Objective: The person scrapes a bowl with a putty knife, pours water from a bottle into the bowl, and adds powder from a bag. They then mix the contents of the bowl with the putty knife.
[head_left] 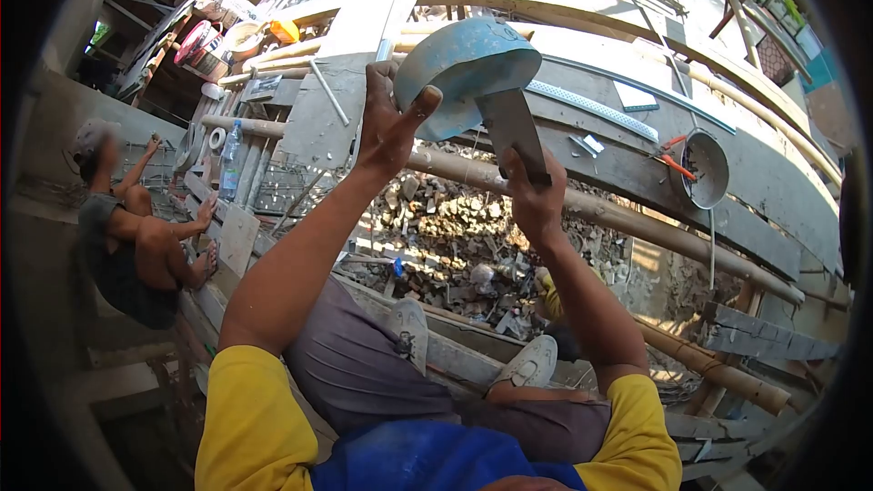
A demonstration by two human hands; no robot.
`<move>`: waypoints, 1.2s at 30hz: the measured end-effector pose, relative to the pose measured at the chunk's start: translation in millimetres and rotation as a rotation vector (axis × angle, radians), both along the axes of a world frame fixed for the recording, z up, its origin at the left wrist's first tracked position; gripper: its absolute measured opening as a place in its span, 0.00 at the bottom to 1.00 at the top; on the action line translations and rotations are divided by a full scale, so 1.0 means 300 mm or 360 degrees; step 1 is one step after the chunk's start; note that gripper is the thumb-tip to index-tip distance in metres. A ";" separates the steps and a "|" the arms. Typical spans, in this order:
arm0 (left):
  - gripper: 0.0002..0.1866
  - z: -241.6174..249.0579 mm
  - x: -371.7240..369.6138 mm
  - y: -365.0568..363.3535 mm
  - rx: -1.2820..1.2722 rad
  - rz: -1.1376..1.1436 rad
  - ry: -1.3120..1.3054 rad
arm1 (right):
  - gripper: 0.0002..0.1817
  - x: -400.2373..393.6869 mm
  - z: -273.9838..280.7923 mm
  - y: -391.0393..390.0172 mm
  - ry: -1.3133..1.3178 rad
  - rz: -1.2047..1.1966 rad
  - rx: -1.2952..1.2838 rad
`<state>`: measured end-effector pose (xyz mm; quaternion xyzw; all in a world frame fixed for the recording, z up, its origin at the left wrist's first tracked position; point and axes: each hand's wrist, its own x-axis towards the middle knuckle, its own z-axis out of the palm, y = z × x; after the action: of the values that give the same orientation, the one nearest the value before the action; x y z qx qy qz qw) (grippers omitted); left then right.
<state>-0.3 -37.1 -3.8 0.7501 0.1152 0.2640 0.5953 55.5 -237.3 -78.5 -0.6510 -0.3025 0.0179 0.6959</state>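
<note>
My left hand (391, 123) grips the near-left rim of a scuffed blue bowl (468, 59), thumb raised over the edge. The bowl is tilted and has dark marks on its far side. In my right hand (535, 195) is a flat, dark, broad-bladed scraper (511, 123), fingers wrapped round its lower end. Its upper end overlaps the bowl's near-right rim in this view. Both hands are raised in front of me, over planks and rubble.
A metal pan (705, 168) with orange-handled pliers (675, 162) sits on the planks (591, 150) at right. A perforated strip (591, 109) lies nearby. Bamboo poles (618, 215) cross above the rubble (455, 227). Another person (136, 227) sits at left near a plastic bottle (230, 159).
</note>
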 end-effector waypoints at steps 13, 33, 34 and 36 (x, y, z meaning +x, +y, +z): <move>0.69 0.078 -0.002 -0.068 0.0027 0.0017 0.0085 | 0.16 -0.021 -0.073 -0.022 0.1129 0.0622 0.0244; 0.55 0.035 0.011 -0.022 0.0017 0.0322 0.0147 | 0.24 -0.077 0.000 0.037 -0.1003 -0.0090 -0.0325; 0.55 0.028 0.013 -0.034 -0.0003 0.0286 0.0143 | 0.24 -0.088 0.000 0.048 -0.0957 0.0010 -0.0317; 0.43 0.015 0.011 -0.048 -0.0013 0.0028 0.0015 | 0.23 -0.079 0.013 0.039 -0.0941 -0.0001 -0.0398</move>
<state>3.0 -51.6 0.6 0.7478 0.1257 0.2654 0.5954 31.7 -225.4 -74.4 -0.7085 -0.4869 -0.1351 0.4926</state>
